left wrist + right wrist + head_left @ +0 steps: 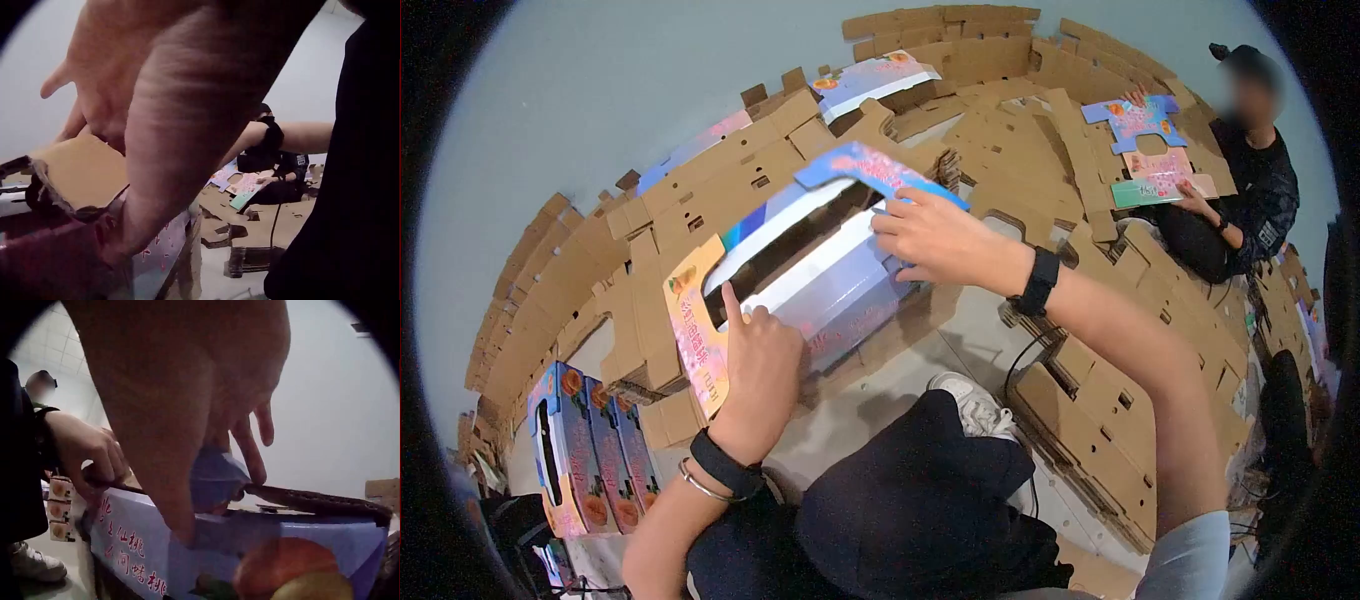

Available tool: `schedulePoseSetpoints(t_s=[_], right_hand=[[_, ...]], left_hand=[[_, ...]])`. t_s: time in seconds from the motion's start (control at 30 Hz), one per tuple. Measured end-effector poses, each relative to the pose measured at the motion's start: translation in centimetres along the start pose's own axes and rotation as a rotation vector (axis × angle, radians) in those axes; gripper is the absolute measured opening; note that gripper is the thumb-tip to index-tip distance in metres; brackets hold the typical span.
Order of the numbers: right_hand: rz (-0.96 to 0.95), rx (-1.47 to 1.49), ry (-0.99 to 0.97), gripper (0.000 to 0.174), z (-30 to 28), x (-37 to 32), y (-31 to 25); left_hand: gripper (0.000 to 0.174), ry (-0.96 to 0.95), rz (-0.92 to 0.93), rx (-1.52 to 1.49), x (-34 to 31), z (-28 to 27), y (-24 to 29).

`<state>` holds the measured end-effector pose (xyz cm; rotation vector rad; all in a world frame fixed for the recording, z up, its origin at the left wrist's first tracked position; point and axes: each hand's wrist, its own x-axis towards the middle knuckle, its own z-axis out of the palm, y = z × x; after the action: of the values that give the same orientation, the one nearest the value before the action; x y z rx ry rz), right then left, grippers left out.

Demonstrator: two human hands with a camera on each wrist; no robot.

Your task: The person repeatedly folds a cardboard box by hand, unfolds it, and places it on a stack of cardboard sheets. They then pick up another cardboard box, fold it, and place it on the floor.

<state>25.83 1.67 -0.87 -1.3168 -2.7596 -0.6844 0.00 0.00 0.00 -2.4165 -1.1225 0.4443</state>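
Note:
A printed fruit carton (840, 290) with a long slot in its top is between my hands in the head view. At its left end my left hand (760, 350) grips the carton, index finger extended along the edge of the orange-pink end panel (697, 320). The left wrist view has the thumb low on the side wall and a bare tan cardboard flap (84, 172) beside the palm. My right hand (940, 240) grips the other end, fingers over the top edge. In the right wrist view its thumb lies against the lilac side (137, 537), near a folded blue flap (215, 478).
Finished cartons (590, 450) stand in a row at lower left. Brown cardboard sheets (1040, 150) lie stacked behind and right, with another pile (1090, 440) near my shoe (975, 405). A seated person (1260, 170) at right holds a flat printed carton blank (1150, 150).

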Motion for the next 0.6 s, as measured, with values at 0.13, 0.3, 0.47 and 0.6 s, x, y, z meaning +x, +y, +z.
schedulePoseSetpoints(t_s=[0.13, 0.3, 0.47, 0.6], right_hand=[[-0.024, 0.111, 0.082, 0.023, 0.1, -0.3, 0.0], [0.034, 0.283, 0.188, 0.032, -0.2, -1.9, -0.8], [-0.038, 0.49, 0.393, 0.03, 0.7, -1.9, -6.0], [-0.083, 0.803, 0.105, 0.027, 2.9, -2.7, -12.4]], left_hand=[[0.019, 0.076, 0.006, -0.064, 0.0, 0.9, 0.0], [0.045, 0.216, -0.081, -0.141, 0.5, 1.9, 1.0], [0.08, 0.31, -0.117, -0.59, 1.9, 4.0, -0.6], [0.066, 0.295, -0.183, -1.002, 3.6, 4.9, -2.4]])
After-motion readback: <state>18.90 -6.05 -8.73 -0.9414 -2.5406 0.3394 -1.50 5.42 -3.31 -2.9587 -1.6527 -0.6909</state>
